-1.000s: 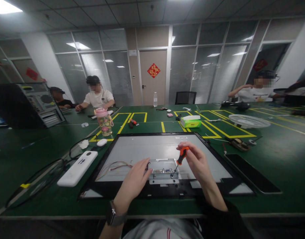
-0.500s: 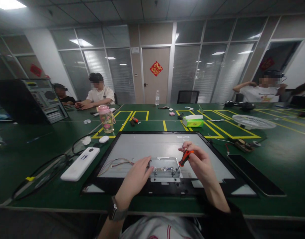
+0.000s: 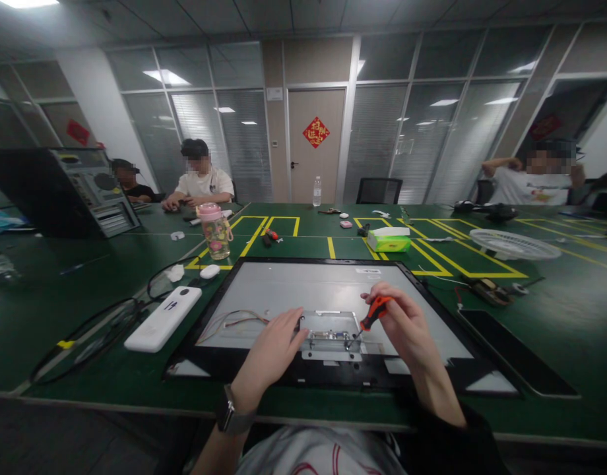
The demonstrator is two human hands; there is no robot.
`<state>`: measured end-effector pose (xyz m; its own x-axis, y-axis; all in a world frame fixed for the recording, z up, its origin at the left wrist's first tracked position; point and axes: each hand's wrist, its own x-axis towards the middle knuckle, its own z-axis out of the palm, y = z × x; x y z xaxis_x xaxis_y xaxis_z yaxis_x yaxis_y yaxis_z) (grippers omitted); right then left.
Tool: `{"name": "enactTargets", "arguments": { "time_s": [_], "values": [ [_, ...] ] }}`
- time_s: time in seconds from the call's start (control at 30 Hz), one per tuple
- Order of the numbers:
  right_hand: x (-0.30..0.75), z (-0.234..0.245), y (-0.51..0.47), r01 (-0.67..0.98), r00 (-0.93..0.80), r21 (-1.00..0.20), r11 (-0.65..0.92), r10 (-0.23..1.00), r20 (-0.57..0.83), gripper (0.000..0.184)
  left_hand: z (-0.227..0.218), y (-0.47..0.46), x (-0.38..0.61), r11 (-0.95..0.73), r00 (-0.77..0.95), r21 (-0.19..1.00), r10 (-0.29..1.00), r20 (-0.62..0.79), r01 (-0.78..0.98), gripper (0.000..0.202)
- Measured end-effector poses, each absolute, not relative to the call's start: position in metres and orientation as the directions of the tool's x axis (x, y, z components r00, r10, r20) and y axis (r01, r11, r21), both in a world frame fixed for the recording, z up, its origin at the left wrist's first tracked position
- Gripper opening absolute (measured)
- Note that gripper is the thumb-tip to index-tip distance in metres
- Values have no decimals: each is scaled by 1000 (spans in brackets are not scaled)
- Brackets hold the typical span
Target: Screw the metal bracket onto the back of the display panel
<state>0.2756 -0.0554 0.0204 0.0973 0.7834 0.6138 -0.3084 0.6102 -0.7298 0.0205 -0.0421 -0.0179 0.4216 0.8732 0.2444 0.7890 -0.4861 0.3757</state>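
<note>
A display panel [image 3: 288, 284] with a silver back and black frame lies flat on the table before me. A metal bracket [image 3: 328, 357] with a row of connectors sits near its front edge. My right hand [image 3: 400, 316] grips an orange-and-black screwdriver [image 3: 375, 313], tilted, its tip down at the right end of the connectors. Whether the tip sits in a screw is too small to tell. My left hand [image 3: 276, 346] rests at the bracket's left side, fingers stretched out and thumb apart. Thin coloured wires [image 3: 239, 318] run across the panel to its left.
Left of the panel are a white power bank [image 3: 163, 319], black cables [image 3: 93, 330] and a pink-lidded bottle [image 3: 215, 232]. A dark phone-like slab [image 3: 516, 349] lies on the right. Beyond are a tissue pack [image 3: 390, 240] and a white round grille [image 3: 514, 244]. Several people sit around the table.
The whole view has shifted slightly, so things appear a little further right. Both hands and the screwdriver keep nearly the same place over the bracket.
</note>
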Motion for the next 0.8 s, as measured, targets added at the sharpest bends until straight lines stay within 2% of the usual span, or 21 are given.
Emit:
{"name": "enactTargets", "arguments": {
  "time_s": [0.23, 0.33, 0.5, 0.63, 0.7, 0.8],
  "values": [
    [275, 21, -58, -304, 36, -778, 551, 822, 568, 24, -14, -44, 22, -482, 420, 383, 876, 239, 788, 45],
    [274, 21, -56, -202, 101, -780, 592, 805, 584, 21, -13, -44, 23, -475, 422, 376, 880, 220, 795, 46],
    [269, 26, -57, 65, 256, -712, 699, 678, 689, 11, -12, -45, 23, -475, 423, 373, 880, 216, 797, 46],
    [268, 25, -60, 69, 229, -748, 660, 720, 655, 24, -12, -45, 23, -477, 422, 378, 879, 222, 794, 45],
    [267, 25, -60, 80, 248, -747, 660, 712, 656, 22, -12, -45, 23, -479, 422, 378, 878, 227, 792, 45],
    [265, 25, -59, 176, 309, -695, 698, 631, 712, 14, -12, -45, 23, -480, 421, 377, 877, 230, 793, 44]
  ]
}}
